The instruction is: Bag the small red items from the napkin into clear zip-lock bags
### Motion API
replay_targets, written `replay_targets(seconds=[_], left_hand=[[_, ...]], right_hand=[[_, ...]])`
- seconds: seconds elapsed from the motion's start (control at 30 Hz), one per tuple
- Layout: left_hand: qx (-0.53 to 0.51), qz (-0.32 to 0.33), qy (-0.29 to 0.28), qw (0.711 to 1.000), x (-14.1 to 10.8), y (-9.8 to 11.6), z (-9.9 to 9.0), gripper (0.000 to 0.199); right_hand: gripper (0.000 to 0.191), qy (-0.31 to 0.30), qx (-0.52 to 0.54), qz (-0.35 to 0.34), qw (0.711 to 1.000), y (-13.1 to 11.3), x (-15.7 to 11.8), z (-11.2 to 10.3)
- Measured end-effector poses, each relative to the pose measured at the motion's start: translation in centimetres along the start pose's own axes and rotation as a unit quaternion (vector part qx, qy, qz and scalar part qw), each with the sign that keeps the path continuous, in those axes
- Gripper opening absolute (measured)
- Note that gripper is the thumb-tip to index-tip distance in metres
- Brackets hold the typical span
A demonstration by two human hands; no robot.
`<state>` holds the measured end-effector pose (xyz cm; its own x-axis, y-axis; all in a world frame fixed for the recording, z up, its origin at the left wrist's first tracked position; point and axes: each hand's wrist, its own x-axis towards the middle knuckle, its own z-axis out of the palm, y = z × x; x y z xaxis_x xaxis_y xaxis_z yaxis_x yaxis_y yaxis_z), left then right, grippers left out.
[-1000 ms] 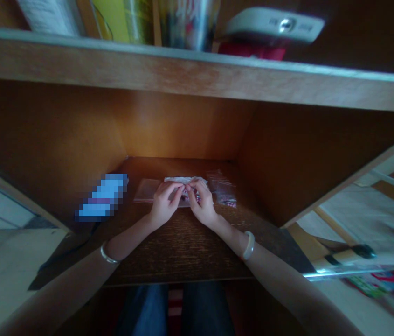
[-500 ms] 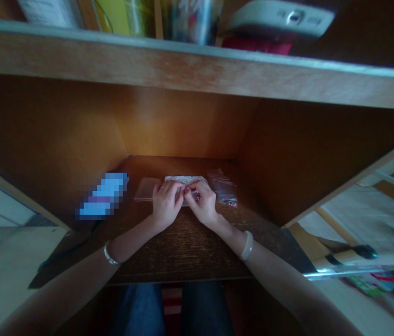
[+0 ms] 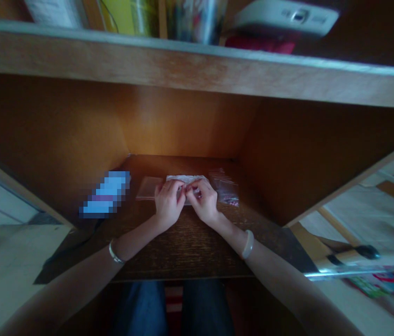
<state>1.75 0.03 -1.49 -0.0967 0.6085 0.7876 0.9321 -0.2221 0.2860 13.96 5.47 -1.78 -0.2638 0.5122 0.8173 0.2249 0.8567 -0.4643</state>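
My left hand (image 3: 169, 202) and my right hand (image 3: 203, 200) meet fingertip to fingertip over a white crumpled sheet (image 3: 187, 178) on the dark wooden desk. Both are closed in a pinch, and whatever lies between the fingertips is too small to make out. Left of my left hand lies a flat clear packet (image 3: 148, 187). Beside my right hand, several clear plastic bags (image 3: 226, 187) overlap, with small pinkish bits at their lower end.
A pixelated bright phone-like device (image 3: 107, 193) lies at the left with a dark cable. Wooden side walls enclose the desk (image 3: 183, 254). Overhead runs a shelf edge (image 3: 197, 67), with a white device (image 3: 287, 18) above it.
The view has shifted slightly, so the desk and hands appear a little further right. My right fingers have moved slightly, and both hands remain together over the white sheet.
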Motion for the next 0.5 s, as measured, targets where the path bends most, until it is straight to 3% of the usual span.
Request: replay_targets(seconds=[0.5], left_hand=[[0.019,-0.011,-0.006,1.000,-0.02,0.18,-0.02,0.006]], right_hand=[[0.013,-0.022,-0.028,0.016,0.999,-0.33,0.43,-0.17]])
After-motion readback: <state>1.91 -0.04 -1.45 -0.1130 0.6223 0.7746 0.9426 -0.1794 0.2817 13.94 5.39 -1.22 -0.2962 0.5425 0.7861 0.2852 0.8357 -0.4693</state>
